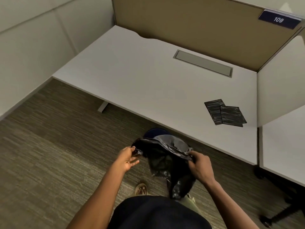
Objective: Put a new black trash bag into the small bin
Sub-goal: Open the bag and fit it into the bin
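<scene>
Carpeted cubicle, white desk (pixel 148 76) ahead. My left hand (pixel 127 158) and right hand (pixel 200 166), apart, pinch the black trash bag (pixel 165 156) mouth open beside the desk's front edge; next, lower it over the small bin (pixel 154 132).

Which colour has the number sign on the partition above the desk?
The number sign is dark blue with white digits, 109. The head view shows it.

Two hands are in view — the left hand (pixel 127 158) at 7 o'clock of the one opened trash bag (pixel 166 156), the right hand (pixel 200 165) at 4 o'clock. One small bin (pixel 154 132) stands at 12 o'clock of the bag. Two folded bags (pixel 225 113) lie overlapping on the one desk (pixel 132 71) — one number plate (pixel 279 19) and one sandalled foot (pixel 141 188) complete the count.
</scene>
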### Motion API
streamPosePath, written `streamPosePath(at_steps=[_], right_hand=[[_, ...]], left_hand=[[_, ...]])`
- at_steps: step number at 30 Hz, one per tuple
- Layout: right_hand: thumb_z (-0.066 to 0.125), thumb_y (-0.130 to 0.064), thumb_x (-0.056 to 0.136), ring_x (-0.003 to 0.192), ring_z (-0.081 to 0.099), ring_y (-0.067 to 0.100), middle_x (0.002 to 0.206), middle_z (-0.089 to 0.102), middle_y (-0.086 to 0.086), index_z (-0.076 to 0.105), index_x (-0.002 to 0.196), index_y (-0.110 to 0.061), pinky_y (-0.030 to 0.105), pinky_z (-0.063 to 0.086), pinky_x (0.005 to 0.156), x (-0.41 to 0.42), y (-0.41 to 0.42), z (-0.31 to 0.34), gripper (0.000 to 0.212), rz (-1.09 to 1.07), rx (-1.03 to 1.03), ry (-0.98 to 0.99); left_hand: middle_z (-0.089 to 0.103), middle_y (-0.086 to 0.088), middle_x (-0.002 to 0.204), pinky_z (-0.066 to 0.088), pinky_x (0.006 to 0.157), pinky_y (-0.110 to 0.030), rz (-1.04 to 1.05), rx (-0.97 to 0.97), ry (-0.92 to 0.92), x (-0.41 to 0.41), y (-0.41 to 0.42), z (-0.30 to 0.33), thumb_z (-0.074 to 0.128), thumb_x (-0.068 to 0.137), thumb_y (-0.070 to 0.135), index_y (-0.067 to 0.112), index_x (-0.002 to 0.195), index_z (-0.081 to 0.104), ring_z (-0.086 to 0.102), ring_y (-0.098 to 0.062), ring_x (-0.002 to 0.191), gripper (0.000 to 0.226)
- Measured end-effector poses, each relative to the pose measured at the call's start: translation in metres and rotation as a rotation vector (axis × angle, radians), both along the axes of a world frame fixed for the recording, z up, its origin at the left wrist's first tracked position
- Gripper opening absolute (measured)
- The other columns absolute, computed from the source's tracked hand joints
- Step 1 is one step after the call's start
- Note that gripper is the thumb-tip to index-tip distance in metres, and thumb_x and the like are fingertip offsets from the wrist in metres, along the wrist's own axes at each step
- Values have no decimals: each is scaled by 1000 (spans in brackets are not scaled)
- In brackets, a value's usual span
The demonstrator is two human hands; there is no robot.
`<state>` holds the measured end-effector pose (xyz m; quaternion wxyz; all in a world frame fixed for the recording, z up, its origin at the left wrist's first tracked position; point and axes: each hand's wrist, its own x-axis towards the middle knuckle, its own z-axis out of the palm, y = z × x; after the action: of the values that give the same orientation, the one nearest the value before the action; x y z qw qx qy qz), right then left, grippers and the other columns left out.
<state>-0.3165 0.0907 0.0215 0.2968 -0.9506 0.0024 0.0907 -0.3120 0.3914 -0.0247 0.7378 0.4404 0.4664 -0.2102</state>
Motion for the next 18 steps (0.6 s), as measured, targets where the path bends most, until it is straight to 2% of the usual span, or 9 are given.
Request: streamPosePath(at_steps=[2,3,6,7,9,11,14,16,18], right_hand=[[69,-6,88,80,72,-4,91,80,-16,78,102,-37,9,51,66,0,-7,0,36,-94,138,8],[70,-8,88,82,72,-4,89,79,-17,77,97,-39,10,53,67,3,-10,1,34,-150,217,30],[72,-10,88,87,77,6,90,82,-10,81,96,-32,28,62,77,13,-13,5,25,-282,395,131],[71,-8,87,88,77,10,90,83,-9,82,96,-30,30,62,79,19,-13,7,26,-297,440,144],[72,-16,81,89,78,11,92,83,-9,82,95,-30,24,61,76,28,-12,13,22,-278,516,148],[72,-33,73,87,78,7,95,83,-9,83,95,-34,16,59,71,35,-12,21,25,-205,563,141],[70,-39,73,85,78,5,92,84,-7,84,93,-35,13,57,68,46,-7,25,25,-154,569,158],[69,-42,77,84,77,2,91,83,-11,83,92,-39,11,56,66,51,-1,26,21,-143,526,163],[67,-46,82,87,75,0,94,82,-16,82,96,-40,10,56,67,56,3,26,21,-146,518,109]], left_hand=[[67,-13,118,48,97,-53,52,-19,-38,3,6,-1,42,108,11,16,124,57,65,-33,110,22],[68,-12,111,49,92,-52,81,-28,-51,4,8,-2,41,108,11,17,120,58,66,-30,100,22],[69,-13,96,53,74,-42,133,-25,-38,12,12,-5,45,105,16,15,117,63,65,-27,85,21],[70,-15,96,54,72,-41,124,-33,-31,16,13,-5,46,104,18,12,119,63,66,-29,83,24],[74,-18,102,57,74,-42,88,-20,-55,27,12,-5,48,104,26,5,119,68,69,-33,87,32],[79,-14,94,60,71,-37,18,141,-101,36,10,-4,52,104,34,8,107,73,73,-30,84,33],[76,-9,96,54,70,-35,-231,530,-160,48,10,-4,52,104,44,17,92,73,69,-23,82,36],[74,-7,91,51,67,-33,-323,645,-185,54,14,-3,52,103,47,19,85,71,70,-22,83,39],[72,2,80,47,57,-23,-317,743,-322,62,17,4,55,102,45,23,78,69,70,-8,75,35]])
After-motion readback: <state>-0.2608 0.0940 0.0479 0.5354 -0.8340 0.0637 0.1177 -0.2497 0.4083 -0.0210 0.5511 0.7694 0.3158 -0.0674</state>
